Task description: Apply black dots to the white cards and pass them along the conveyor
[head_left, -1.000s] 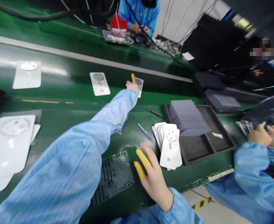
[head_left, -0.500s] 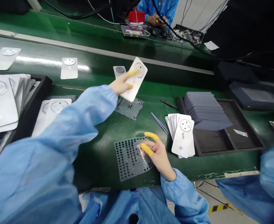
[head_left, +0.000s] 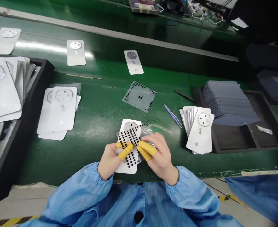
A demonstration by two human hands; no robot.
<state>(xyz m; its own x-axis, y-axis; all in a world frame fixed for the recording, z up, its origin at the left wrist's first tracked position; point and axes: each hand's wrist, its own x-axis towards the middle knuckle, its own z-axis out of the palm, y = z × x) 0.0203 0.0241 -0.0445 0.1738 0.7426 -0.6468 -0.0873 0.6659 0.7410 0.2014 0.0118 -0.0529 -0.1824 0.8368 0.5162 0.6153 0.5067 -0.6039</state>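
My left hand (head_left: 110,156) and my right hand (head_left: 157,155), both with yellow finger cots, meet at the near edge of the green bench. Between them lies a white plate with a round socket face (head_left: 129,126), and over it a clear sheet covered with small black dots (head_left: 129,142). The left hand's fingers pinch the plate's lower left side. My right hand's fingertips are closed on the dotted sheet at its right side. What lies under the right palm is hidden.
A second dotted sheet (head_left: 139,96) lies farther back. White plates sit on the conveyor belt (head_left: 133,61) (head_left: 76,52). Stacks of plates lie at left (head_left: 58,113) and right (head_left: 199,129). A black tray (head_left: 235,142) holds grey cards; tweezers (head_left: 172,115) lie beside it.
My left hand has brought the white plate from the conveyor back to the near edge. The dotted sheet now lies over it, with both hands closed together there. My view tilted down.
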